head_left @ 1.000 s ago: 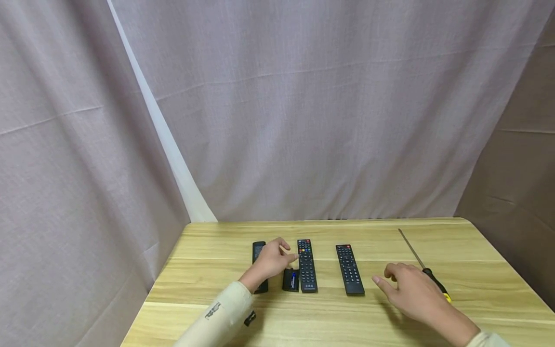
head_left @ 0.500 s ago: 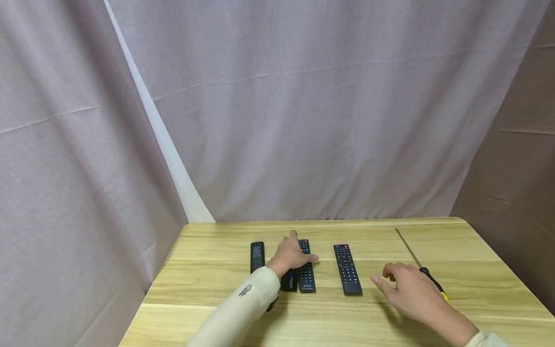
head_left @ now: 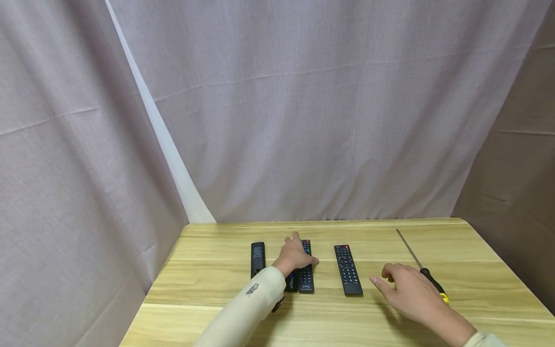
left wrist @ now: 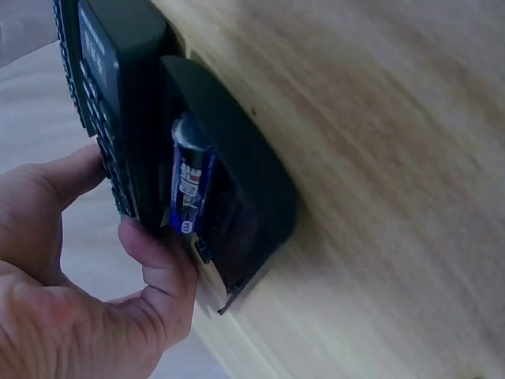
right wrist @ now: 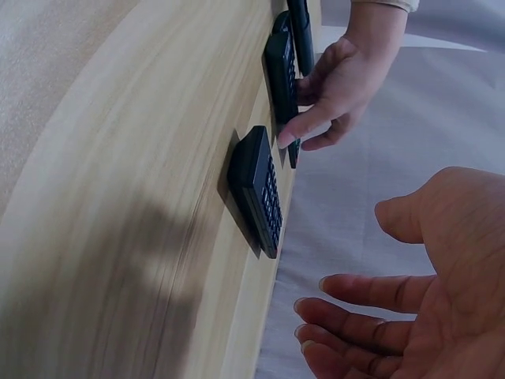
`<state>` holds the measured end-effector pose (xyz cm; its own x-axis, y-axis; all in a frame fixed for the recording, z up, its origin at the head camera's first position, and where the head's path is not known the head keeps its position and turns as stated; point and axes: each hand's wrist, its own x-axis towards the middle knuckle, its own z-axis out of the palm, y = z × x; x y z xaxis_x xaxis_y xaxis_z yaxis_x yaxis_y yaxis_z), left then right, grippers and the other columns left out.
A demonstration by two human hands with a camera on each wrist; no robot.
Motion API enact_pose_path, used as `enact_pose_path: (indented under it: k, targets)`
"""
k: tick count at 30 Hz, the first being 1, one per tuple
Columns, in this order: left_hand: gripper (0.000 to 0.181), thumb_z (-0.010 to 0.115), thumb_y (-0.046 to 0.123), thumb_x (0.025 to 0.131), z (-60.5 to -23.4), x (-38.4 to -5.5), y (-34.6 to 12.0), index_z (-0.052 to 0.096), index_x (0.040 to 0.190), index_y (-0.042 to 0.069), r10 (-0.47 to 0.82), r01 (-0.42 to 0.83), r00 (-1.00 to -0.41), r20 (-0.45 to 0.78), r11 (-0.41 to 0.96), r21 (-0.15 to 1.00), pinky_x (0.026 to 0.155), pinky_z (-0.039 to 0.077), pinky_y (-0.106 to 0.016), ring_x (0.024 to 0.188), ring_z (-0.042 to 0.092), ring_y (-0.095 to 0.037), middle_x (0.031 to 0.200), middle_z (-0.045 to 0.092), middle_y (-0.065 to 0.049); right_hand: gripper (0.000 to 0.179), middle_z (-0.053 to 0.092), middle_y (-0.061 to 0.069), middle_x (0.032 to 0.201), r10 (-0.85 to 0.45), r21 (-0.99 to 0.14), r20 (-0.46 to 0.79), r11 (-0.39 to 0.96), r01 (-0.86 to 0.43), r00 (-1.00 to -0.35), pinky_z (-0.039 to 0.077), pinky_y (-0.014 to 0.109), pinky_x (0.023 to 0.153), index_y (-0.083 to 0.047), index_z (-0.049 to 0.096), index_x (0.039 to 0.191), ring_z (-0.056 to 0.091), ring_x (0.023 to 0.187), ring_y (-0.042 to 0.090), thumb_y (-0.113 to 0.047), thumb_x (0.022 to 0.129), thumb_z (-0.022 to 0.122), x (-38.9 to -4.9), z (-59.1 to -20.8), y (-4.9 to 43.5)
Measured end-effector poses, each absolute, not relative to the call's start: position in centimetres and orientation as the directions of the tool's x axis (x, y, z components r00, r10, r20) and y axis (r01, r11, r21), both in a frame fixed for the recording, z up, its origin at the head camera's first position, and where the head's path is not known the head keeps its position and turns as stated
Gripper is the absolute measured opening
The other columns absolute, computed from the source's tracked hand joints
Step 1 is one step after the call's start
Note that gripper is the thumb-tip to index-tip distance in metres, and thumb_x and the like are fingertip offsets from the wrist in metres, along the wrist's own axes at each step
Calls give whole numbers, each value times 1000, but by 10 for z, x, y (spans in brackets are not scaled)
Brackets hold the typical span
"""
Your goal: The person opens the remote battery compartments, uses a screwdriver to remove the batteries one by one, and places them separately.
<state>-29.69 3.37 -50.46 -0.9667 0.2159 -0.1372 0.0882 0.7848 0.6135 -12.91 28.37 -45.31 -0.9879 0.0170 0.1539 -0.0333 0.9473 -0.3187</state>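
Observation:
My left hand (head_left: 292,254) reaches over the middle remote control (head_left: 306,284), which lies keys up on the table. The thumb is on its right side and the other fingers are to its left, holding it across its width. In the left wrist view, fingertips touch the edges of this remote control (left wrist: 130,71). Right beside it lies a short black open case (left wrist: 260,181) with a blue battery (left wrist: 189,185) inside; my forearm partly hides it in the head view. My right hand (head_left: 407,291) hovers with relaxed fingers, holding nothing, between another remote control (head_left: 348,270) and a screwdriver (head_left: 429,277).
A third remote control (head_left: 257,255) lies at the left, its lower end behind my sleeve. The wooden table (head_left: 195,270) ends at a grey curtain (head_left: 303,120) behind and at both sides.
My left hand has moved right, from between the left and middle remote controls to over the middle one, and has closed across it. The right hand has stayed almost still.

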Motion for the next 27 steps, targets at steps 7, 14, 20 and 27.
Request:
enact_pose_path:
  k: [7, 14, 20, 27]
  targets:
    - [104, 93, 31, 83, -506, -301, 33, 33, 161, -3, 208, 65, -967, -145, 757, 650, 108, 57, -60, 131, 58, -49, 150, 51, -34, 33, 77, 9, 94, 20, -323, 153, 946, -31, -988, 57, 44, 65, -10, 74, 96, 70, 83, 22, -43, 99, 74, -131, -454, 283]
    - [90, 89, 28, 85, -508, -299, 29, 44, 157, -2, 234, 91, -965, -116, 719, 689, 93, 64, -49, 112, 68, -36, 139, 63, -28, 32, 77, 11, 97, 18, -323, 166, 946, -37, -986, 57, 45, 66, -12, 74, 96, 70, 83, 22, -44, 99, 74, -131, -454, 282]
    - [77, 73, 26, 97, -494, -293, 18, 40, 163, 3, 291, 116, -953, -89, 618, 778, 60, 55, -30, 73, 59, -16, 125, 71, -21, 36, 78, 13, 99, 22, -330, 152, 944, -30, -988, 58, 45, 66, -10, 75, 100, 71, 84, 23, -45, 99, 73, -131, -452, 282]
    - [61, 53, 28, 111, -471, -284, -2, 39, 162, -2, 322, 104, -945, -55, 456, 884, 45, 43, -24, 50, 45, -8, 115, 73, -18, 37, 77, 12, 99, 28, -325, 157, 945, -25, -987, 58, 47, 67, -9, 76, 101, 70, 83, 22, -46, 99, 73, -130, -451, 283]
